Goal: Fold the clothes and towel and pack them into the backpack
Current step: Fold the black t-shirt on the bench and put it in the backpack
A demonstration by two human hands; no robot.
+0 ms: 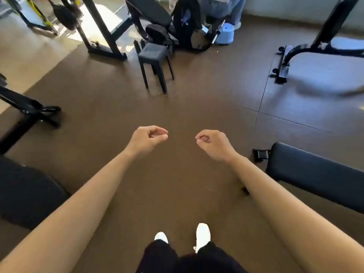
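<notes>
No readable text, labels, brands or numbers anywhere. The tag at the end of the bench point(319, 174) is too blurred to read.

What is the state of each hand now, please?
Left hand: fingers curled loosely closed, holding nothing.
Right hand: fingers curled loosely closed, holding nothing.

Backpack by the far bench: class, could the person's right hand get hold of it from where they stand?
Probably not. The backpack stands far across the bare floor; the empty right hand hovers well short, so walking over comes first.
</notes>
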